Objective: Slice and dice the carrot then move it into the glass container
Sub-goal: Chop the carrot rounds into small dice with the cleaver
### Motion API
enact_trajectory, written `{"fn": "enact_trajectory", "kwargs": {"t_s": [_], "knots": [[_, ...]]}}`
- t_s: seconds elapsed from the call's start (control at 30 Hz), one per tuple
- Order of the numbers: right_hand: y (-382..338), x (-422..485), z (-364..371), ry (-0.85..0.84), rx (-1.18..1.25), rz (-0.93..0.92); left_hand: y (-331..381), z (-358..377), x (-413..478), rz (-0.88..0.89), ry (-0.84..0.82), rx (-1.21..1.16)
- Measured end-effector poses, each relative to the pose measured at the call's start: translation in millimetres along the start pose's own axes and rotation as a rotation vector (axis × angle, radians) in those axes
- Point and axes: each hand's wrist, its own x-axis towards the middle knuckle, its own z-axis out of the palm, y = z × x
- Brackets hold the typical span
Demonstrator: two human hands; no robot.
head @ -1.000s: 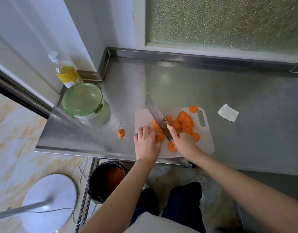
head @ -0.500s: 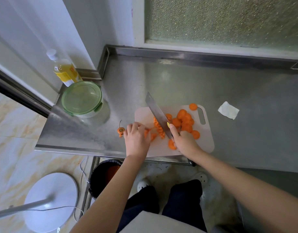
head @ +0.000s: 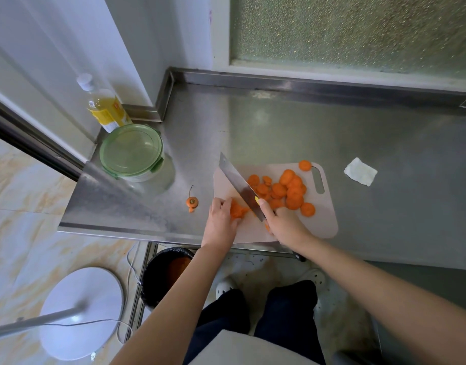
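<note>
A pale cutting board (head: 324, 219) lies near the steel counter's front edge. Several round carrot slices (head: 289, 191) are heaped on its right half. My right hand (head: 284, 223) grips a cleaver (head: 239, 187), forefinger along the blade's spine; the blade slants up and left over the board. My left hand (head: 220, 216) curls its fingers on a small pile of cut carrot (head: 238, 210) at the board's left edge, just left of the blade. The glass container (head: 133, 154) with its green lid on stands at the counter's left end.
A carrot top with stem (head: 192, 202) lies on the counter left of the board. An oil bottle (head: 105, 106) stands behind the container. A crumpled tissue (head: 360, 172) lies right of the board. Below the counter: a black bin (head: 158, 280) and a white fan base (head: 81, 312).
My left hand shifted left along the board and gathered the cut carrot into a small pile. The cleaver stayed at about the same slant beside it.
</note>
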Motion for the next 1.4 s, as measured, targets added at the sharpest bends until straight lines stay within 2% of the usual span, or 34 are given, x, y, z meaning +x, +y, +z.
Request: {"fn": "enact_trajectory", "kwargs": {"t_s": [0.2, 0.5, 0.8, 1.03, 1.27, 1.4], "knots": [[-3.0, -5.4, -0.1, 0.019, -0.070, -0.007, -0.9, -0.3, 4.5, 0.072, 0.013, -0.050], [-15.1, -15.7, 8.2, 0.006, -0.108, 0.024, 1.7, -2.3, 5.1, 0.043, 0.055, -0.201], [-12.2, -11.5, 6.8, 0.042, 0.012, 0.008, 5.1, -1.4, 16.1, -0.116, 0.197, -0.236], [-9.2, -8.8, 5.3, 0.077, 0.064, 0.056, 0.9, -1.4, 25.7, -0.120, 0.160, -0.199], [-8.2, -8.4, 6.7, 0.066, 0.075, 0.047, -4.7, -6.3, 23.2, 0.011, 0.114, -0.131], [-14.7, -14.9, 5.0, 0.061, 0.063, 0.030, -4.2, -4.7, 21.6, -0.015, 0.141, -0.161]]}}
